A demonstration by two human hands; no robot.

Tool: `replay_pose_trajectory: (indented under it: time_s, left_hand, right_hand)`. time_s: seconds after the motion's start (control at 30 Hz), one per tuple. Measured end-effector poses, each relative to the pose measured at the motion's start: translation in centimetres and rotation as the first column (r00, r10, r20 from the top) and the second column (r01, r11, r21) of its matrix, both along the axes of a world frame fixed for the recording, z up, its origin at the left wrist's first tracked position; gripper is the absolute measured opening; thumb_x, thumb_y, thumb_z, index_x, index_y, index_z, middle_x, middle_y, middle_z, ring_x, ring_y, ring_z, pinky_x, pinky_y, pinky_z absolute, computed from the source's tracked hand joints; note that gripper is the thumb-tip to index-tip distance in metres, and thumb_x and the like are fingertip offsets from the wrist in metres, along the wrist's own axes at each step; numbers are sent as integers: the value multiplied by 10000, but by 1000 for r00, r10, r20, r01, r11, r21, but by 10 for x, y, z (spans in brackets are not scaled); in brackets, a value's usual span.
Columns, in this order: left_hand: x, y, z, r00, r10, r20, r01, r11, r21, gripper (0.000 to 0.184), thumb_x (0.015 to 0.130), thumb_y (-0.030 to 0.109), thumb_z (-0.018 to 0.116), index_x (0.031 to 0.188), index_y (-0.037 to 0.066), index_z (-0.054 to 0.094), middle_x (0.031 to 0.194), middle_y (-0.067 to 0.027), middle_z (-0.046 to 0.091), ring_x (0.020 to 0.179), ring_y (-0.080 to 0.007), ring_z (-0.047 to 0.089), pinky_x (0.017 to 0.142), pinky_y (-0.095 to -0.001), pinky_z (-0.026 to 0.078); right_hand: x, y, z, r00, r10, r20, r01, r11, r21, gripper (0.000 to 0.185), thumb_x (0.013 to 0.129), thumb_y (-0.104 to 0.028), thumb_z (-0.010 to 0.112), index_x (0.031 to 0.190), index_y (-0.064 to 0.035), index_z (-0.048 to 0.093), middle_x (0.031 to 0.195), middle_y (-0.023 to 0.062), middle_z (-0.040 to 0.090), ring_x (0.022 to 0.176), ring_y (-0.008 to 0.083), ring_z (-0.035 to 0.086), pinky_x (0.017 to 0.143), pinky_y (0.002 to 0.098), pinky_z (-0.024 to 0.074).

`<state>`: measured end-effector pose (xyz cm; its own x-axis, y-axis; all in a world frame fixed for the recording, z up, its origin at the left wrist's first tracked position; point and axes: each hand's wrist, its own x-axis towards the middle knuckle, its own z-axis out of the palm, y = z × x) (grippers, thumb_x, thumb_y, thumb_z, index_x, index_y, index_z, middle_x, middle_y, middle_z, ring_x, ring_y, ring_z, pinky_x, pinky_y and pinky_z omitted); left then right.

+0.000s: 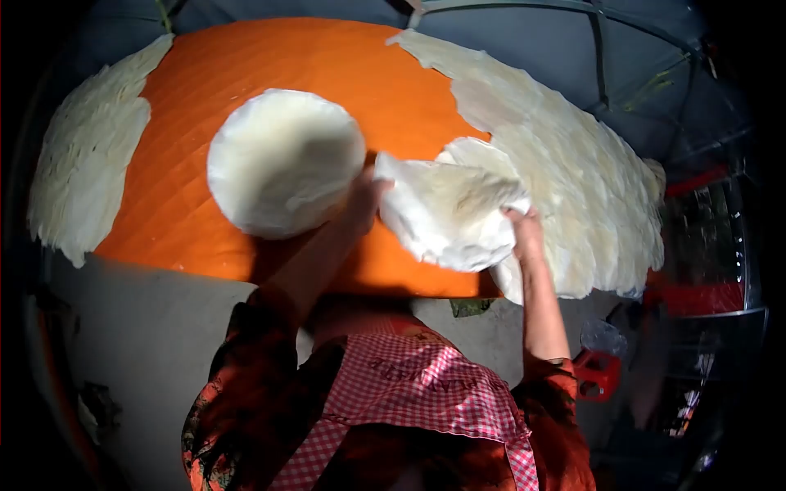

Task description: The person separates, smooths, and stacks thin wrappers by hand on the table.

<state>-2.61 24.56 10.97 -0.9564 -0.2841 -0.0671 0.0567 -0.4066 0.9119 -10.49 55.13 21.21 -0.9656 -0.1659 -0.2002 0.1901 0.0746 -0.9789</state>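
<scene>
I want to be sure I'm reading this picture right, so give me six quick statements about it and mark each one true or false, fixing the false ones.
1. The left hand and right hand both hold a floppy white sheet. True.
2. A round white pile lies on the orange cover. True.
3. In the picture, the round white pile is to the right of the white sheet. False: it is to the left.
4. Overlapping white sheets lie along the right side. True.
5. Nothing white lies at the far left of the cover. False: more pale sheets lie there.
6. The person wears plain blue. False: the checked apron is pink and white.
</scene>
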Motion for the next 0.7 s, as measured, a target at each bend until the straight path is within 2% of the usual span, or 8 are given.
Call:
replay_pose_trajectory:
  time_s: [0.1,0.3,0.4,0.43,0.47,0.5,0.6,0.7]
  left_hand:
    - [24,-53,103,943,131,-305,-180,973,-141,335,855,220,553,1136,39,569,957,-51,610,893,-162,559,819,-331,453]
    - [80,-188,173,926,348,-143,-339,937,86,322,881,46,535,1196,-21,542,1102,-137,632,993,-222,618,886,-346,499]
    - [114,-220,144,888,457,-43,-459,888,-30,324,884,38,521,1201,-27,545,1119,-142,630,995,-229,621,884,-360,502]
    - [123,-234,114,878,479,-4,-479,877,-28,322,882,40,522,1196,-29,545,1107,-140,632,991,-231,618,877,-362,501]
    - [131,-253,71,885,464,25,-464,886,-13,318,876,42,530,1185,-33,545,1090,-139,635,963,-230,621,856,-364,505]
    - [141,-250,49,855,500,140,-490,866,-98,313,866,35,534,1173,-22,552,1072,-141,640,931,-235,624,828,-371,513]
    - [173,-259,-52,763,487,426,-466,870,-160,198,841,32,566,1035,70,560,805,-41,608,581,-120,552,457,-251,437]
    - [172,-239,-34,744,532,405,-552,830,-77,142,821,17,588,913,100,519,718,-12,570,489,-96,484,408,-222,361]
  right_hand:
    - [1,-70,78,980,85,-179,-100,992,-75,371,786,37,573,1157,34,579,1055,125,667,939,225,652,836,340,523]
    - [8,-201,89,941,241,-236,-317,870,-378,525,805,-21,661,1300,-2,486,1176,113,619,1061,212,605,930,345,484]
    - [5,-260,28,911,375,-172,-408,759,-508,471,808,0,652,1259,-47,526,1162,59,631,1046,172,603,911,328,488]
    - [4,-277,0,926,371,-76,-356,784,-508,370,811,-3,644,1170,-47,562,1045,65,654,904,164,633,745,316,527]
    - [-18,-287,-54,909,372,186,-332,919,-213,282,813,-18,640,1084,-47,569,880,67,647,693,154,607,537,309,474]
    - [3,-297,-53,892,339,298,-262,926,-271,225,802,-35,644,1015,-39,570,768,67,617,556,154,539,444,307,388]
    - [1,-303,-129,875,352,333,-335,936,-110,239,788,-37,635,1018,4,586,799,94,627,577,185,555,467,312,420]
    - [-5,-309,-131,881,329,340,-322,944,-78,255,777,-24,634,1027,17,606,859,117,650,650,216,604,505,336,468]
